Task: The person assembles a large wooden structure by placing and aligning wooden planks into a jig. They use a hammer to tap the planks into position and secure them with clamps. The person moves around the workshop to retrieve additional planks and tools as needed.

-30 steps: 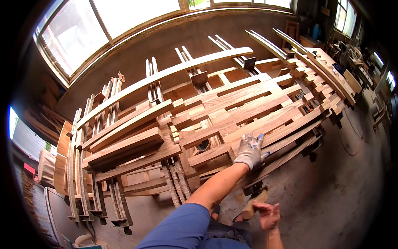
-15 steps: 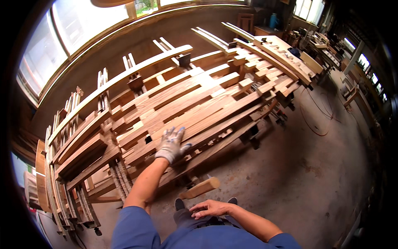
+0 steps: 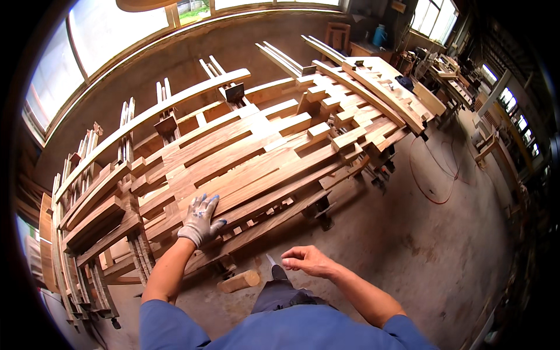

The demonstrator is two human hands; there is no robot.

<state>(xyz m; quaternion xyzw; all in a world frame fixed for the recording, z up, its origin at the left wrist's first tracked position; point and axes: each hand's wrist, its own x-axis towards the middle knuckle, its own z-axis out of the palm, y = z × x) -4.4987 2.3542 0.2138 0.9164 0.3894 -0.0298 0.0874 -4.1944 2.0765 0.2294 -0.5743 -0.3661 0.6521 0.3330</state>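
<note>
Wooden plank stack [image 3: 251, 157]: long light-brown boards and short blocks laid in staggered, glued-up rows, spanning the scene from near left to far right, resting on supports above a concrete floor [image 3: 420, 245]. Left hand [image 3: 200, 219], in a grey-white work glove with blue fingertips, lies flat on a near board of the stack, fingers spread wide and pressing on the top face; it grips nothing. Right hand [image 3: 309, 261], bare, hangs in the air just in front of the stack's near edge, well below the boards, fingers loosely curled and narrow, holding nothing, touching nothing. Both forearms come in from blue sleeves at the near edge. A short round wooden offcut [image 3: 239, 281] lies on the floor near the person's dark shoe [image 3: 279, 272], between the two hands and below the stack. One long curved batten [image 3: 151, 114] runs across the far side of the stack, with dark clamp blocks [image 3: 234, 92] under it. Red cable [image 3: 434, 175] loops on the floor to the right. Large windows [image 3: 105, 29] along the far left wall; workbenches [image 3: 449, 76] crowded at far right.
</note>
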